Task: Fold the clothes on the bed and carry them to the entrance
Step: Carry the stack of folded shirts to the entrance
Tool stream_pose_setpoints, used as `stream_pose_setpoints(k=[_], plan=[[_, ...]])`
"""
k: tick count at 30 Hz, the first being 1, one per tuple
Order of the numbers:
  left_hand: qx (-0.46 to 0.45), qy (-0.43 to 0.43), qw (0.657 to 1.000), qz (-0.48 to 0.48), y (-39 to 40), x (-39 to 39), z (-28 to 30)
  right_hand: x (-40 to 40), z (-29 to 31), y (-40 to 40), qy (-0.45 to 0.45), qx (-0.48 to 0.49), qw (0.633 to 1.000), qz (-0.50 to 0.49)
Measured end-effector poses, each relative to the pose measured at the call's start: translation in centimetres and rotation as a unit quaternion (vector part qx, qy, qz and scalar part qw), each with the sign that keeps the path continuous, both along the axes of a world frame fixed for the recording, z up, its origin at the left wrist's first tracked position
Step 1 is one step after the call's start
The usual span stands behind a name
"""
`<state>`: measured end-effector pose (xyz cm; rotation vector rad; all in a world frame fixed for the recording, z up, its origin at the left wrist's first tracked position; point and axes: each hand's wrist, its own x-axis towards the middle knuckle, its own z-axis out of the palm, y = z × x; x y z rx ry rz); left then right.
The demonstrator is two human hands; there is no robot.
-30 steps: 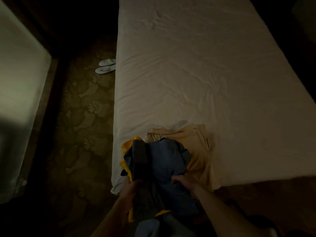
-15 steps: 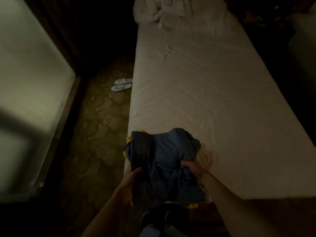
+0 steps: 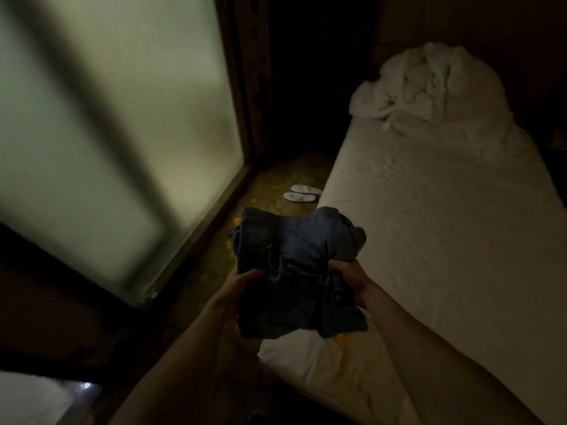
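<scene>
Two hands hold one bundle of clothes in the dim room. Farthest left stands a large frosted glass panel in a dark wooden frame, glowing pale green, with a broad blurred shadow across it. Next comes the left hand, which grips the near left edge of the folded clothes; its thumb lies curled over the top of the cloth, and the fingers are hidden beneath. The bundle is a dark blue stack with slivers of yellow showing at its left edge and under its near edge. It is lifted above the patterned carpet and the near corner of the bed. Beyond it, a pair of white slippers lies on the carpet just beside the bed. The right hand clutches the bundle's near right side, thumb on top, fingers tucked under. A crumpled white duvet is heaped at the bed's far end.
</scene>
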<state>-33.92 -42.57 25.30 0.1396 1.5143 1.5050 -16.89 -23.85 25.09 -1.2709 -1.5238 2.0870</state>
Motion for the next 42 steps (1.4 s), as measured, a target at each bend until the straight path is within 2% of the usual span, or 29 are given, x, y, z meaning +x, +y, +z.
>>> stream_pose_setpoints(k=[4, 10, 15, 20, 31, 36, 42], plan=[[0.025, 0.011, 0.998, 0.064, -4.8, -2.6, 2.3, -5.0, 2.6, -2.9, 0.031, 0.011, 0.997, 0.068], [0.014, 0.000, 0.988, 0.155, -15.2, -5.7, 4.9, -12.6, 5.3, -10.1, 0.077, 0.017, 0.977, 0.199], [0.011, 0.003, 0.971, 0.237, -26.6, -9.0, 5.9, -19.6, 6.6, -19.9, 0.095, -0.001, 0.955, 0.282], [0.000, 0.030, 0.946, 0.324, -39.9, -11.7, 6.1, -26.4, 7.1, -32.0, 0.088, -0.074, 0.921, 0.373], [-0.001, 0.060, 0.885, 0.462, -65.9, -13.7, 5.4, -38.3, 5.4, -59.5, 0.104, -0.028, 0.892, 0.438], [-0.029, 0.030, 0.859, 0.511, -74.0, -14.8, 4.6, -42.5, 4.9, -68.2, 0.089, -0.037, 0.853, 0.512], [-0.027, 0.027, 0.831, 0.555, -80.8, -18.5, 3.9, -49.0, 3.6, -76.8, 0.067, -0.043, 0.830, 0.551]])
